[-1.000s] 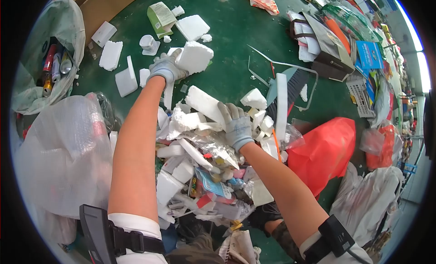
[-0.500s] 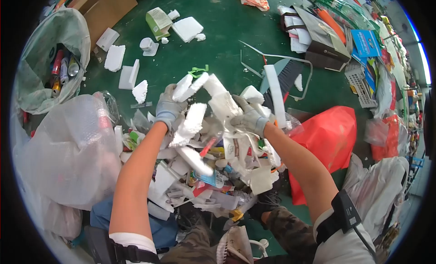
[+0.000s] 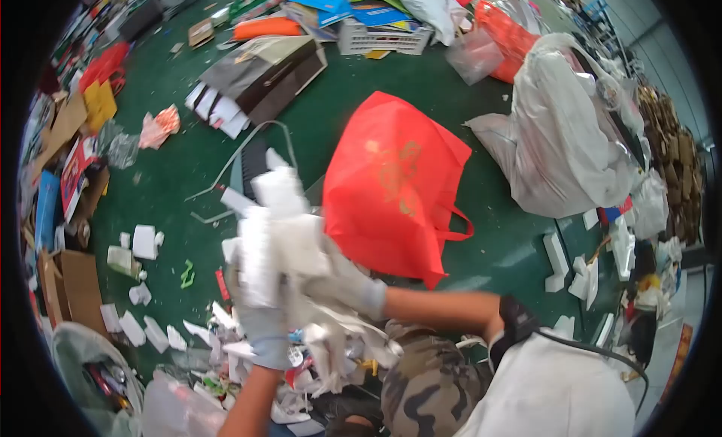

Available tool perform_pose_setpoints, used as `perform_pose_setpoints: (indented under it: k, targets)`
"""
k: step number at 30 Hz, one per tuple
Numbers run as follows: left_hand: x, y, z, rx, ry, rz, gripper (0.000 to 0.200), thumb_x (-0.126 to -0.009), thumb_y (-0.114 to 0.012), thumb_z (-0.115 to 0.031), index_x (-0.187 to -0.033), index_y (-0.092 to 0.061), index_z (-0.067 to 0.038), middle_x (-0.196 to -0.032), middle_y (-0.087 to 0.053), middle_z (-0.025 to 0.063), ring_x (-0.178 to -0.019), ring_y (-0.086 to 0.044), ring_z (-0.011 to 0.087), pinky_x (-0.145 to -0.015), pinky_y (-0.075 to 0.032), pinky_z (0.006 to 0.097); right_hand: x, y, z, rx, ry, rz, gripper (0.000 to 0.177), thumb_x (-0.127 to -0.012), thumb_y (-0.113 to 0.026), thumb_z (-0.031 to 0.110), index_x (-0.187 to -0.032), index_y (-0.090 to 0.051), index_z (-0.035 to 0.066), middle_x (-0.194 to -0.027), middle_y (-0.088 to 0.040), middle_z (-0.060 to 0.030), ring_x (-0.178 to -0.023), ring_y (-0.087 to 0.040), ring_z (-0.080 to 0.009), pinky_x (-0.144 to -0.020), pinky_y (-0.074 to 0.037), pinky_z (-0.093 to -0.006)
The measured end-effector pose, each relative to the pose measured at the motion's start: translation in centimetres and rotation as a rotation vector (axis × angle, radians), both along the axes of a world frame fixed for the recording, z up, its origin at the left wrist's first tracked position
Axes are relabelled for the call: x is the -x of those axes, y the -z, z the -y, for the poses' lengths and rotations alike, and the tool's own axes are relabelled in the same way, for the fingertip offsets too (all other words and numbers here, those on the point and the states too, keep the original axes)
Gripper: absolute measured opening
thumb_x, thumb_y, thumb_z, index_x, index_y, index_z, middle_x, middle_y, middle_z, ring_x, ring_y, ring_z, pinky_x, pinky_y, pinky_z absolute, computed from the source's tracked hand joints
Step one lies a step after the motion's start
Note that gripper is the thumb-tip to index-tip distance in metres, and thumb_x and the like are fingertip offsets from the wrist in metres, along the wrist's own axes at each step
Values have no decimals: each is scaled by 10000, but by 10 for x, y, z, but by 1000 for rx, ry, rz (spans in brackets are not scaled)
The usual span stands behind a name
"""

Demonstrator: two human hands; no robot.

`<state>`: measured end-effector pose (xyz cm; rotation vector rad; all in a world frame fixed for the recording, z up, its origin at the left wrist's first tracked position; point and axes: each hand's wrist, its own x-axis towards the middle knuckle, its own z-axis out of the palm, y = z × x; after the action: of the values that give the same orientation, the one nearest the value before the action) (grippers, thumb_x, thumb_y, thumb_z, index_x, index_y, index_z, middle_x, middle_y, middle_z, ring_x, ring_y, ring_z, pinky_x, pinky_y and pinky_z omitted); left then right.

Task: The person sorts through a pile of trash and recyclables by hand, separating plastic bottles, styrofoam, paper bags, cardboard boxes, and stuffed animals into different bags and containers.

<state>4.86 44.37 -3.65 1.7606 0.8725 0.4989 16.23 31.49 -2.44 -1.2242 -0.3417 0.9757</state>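
Observation:
My left hand (image 3: 259, 317), in a pale glove, is closed around a bundle of white foam pieces (image 3: 258, 249). From the right, my right hand (image 3: 350, 283) presses on the same bundle, its fingers partly hidden and blurred. More white foam (image 3: 280, 190) sticks up at the top of the bundle, and whitish sheet material (image 3: 327, 350) hangs below. Beneath my hands lies a heap of mixed scraps (image 3: 301, 380). Just right of the bundle stands a red bag (image 3: 391, 189) with a handle.
A large white sack (image 3: 553, 136) stands at the right. Behind are a grey box-like bag (image 3: 263, 72) and a white basket (image 3: 383, 40). Loose foam (image 3: 144, 242) and a cardboard box (image 3: 81, 290) lie left. An open bag (image 3: 83, 350) holding cans is lower left.
The view has swung to the right. My hands have come together, and the foam pieces are now gathered in one bundle between them. A green strip now lies on the floor.

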Motion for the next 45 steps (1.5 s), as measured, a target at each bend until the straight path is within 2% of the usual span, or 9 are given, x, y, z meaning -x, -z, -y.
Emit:
perform_pose_setpoints:
  k: [3,5,9,17,19,25,28,37,45]
  targets:
    - [-75,-31,87,171,197,286,560,-837,-586,-91,-1353,-369,-85,-1302,-454,126,-1237,-419,254,-1018,-381,340,-26,2,80,-222,328,-128,769,-788,-617,75,-1405,-158,75,-1318,-379,-73,-1225,-396,-198,-1039,-339,-325]
    - [-119,-23,124,-507,445,137,660,-666,-690,-144,-1291,-479,-132,-1145,-521,210,-962,-553,336,-835,-454,351,-61,93,155,280,267,949,516,-919,-485,108,-1371,-247,31,-1326,-379,-103,-1184,-428,-200,-1021,-368,-334]
    - [-204,-4,200,37,537,-239,731,-635,-702,-322,-1297,-449,-141,-990,-476,207,-903,-558,387,-755,-472,434,-116,80,245,221,596,-153,463,-897,-452,89,-1340,-323,48,-1207,-485,-84,-1038,-535,-154,-808,-503,-302]
    - [-233,197,254,170,465,-338,676,-754,-629,-267,-1349,-325,-157,-1213,-450,207,-930,-588,394,-770,-489,449,-163,230,285,440,621,235,406,-854,-511,162,-1248,-417,123,-1088,-545,-84,-945,-551,-217,-787,-481,-379]
    - [-224,183,230,22,574,-544,729,-760,-624,-318,-1371,-271,-139,-1279,-413,176,-965,-582,366,-761,-495,458,-148,148,219,162,838,-435,556,-845,-550,207,-1340,-356,45,-1246,-471,-137,-1143,-478,-274,-977,-387,-361]
    - [-192,174,222,-459,690,-762,750,-761,-524,-523,-1354,-299,-122,-1343,-368,131,-1144,-481,309,-741,-470,478,-136,150,217,689,428,405,933,-757,-692,436,-1433,-159,77,-1439,-262,-157,-1280,-356,-299,-1026,-344,-382]
    - [-190,200,235,-337,524,-593,516,-808,-468,-452,-1226,-507,-152,-1316,-447,117,-1126,-487,313,-837,-389,459,-135,112,186,1265,172,532,1337,-458,-822,554,-1429,-84,8,-1467,-7,-262,-1370,-38,-394,-1114,-133,-417]
    - [-164,154,195,-640,830,-722,845,-713,-676,-406,-1392,-251,-139,-1306,-392,158,-1145,-439,300,-867,-405,463,-148,138,198,1424,390,398,1209,-586,-724,590,-1431,-74,20,-1466,2,-272,-1360,-76,-415,-1106,-164,-409]
    - [-150,168,174,-223,839,-902,602,-736,-662,-218,-1273,-408,-116,-1257,-490,158,-1071,-546,347,-859,-447,470,-159,145,214,1318,350,580,1078,-610,-720,494,-1439,-153,102,-1479,-106,-181,-1348,-158,-385,-1092,-230,-385]
